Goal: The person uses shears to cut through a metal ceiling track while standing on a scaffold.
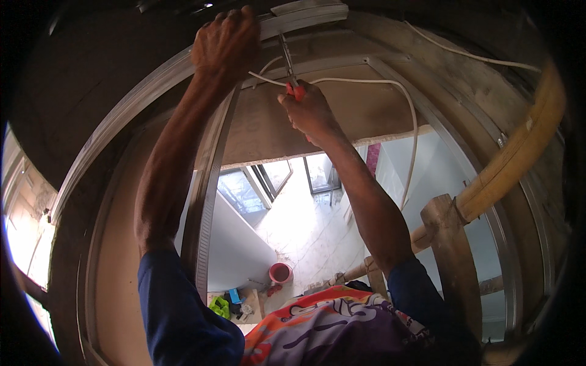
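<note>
My left hand (pixel 226 46) is raised at the top of the view, its fingers closed over a long pale metal channel (pixel 308 19). The channel bows from the far left up past that hand to the top middle. In my right hand (pixel 311 116), lower and a little to the right, is a pair of red-handled snips (pixel 286 56). Their metal blades point up and meet the underside of the channel, though whether they bite into it I cannot tell. A thin white cable (pixel 366 80) passes behind my right hand and hangs down on the right.
Brown ceiling board (pixel 256 131) and metal framing (pixel 210 165) surround an opening below me. A wooden ladder (pixel 448 244) leans at the right, beside a thick wooden pole (pixel 513 165). Far below are a tiled floor (pixel 305 235), a pink bucket (pixel 281 273) and a lime-green cloth-like item (pixel 220 307).
</note>
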`<state>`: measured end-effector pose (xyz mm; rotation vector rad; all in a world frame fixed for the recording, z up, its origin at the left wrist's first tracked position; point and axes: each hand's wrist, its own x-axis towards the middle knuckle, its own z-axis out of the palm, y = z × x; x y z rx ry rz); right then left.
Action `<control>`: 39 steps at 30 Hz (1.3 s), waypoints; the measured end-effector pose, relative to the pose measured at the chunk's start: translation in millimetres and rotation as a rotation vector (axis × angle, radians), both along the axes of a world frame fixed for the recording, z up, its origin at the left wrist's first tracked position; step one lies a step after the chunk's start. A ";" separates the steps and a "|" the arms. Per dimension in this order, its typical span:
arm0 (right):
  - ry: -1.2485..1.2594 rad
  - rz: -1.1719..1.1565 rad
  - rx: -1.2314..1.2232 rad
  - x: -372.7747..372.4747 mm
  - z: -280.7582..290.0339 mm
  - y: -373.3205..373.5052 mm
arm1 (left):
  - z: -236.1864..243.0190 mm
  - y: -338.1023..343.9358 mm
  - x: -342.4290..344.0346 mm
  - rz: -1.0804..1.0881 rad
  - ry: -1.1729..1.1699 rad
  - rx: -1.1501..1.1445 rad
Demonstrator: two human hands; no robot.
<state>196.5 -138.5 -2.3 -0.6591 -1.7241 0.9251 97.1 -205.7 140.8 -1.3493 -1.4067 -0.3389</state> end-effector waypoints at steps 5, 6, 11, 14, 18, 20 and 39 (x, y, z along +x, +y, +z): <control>-0.055 -0.007 -0.079 6.0 4.9 -2.7 | -4.8 3.3 -1.6 -0.015 -0.015 -0.012; -0.030 0.014 -0.071 4.9 1.5 1.8 | -6.2 5.3 -5.3 -0.018 -0.004 -0.023; 0.093 0.065 -0.063 2.5 -7.4 8.9 | -14.5 5.6 -7.7 -0.048 0.033 -0.001; 0.128 0.069 -0.093 1.3 -6.7 7.6 | -14.3 6.1 -7.0 -0.066 0.067 0.030; 0.133 -0.002 -0.072 -2.0 -5.3 8.1 | -5.7 0.6 -2.0 -0.069 0.065 0.017; 0.105 -0.041 -0.062 0.3 -0.3 5.1 | -1.4 -4.2 4.5 -0.045 0.041 -0.017; 0.522 -0.007 -0.002 48.2 32.8 21.5 | 74.3 -42.7 -36.2 -0.116 -0.345 -0.453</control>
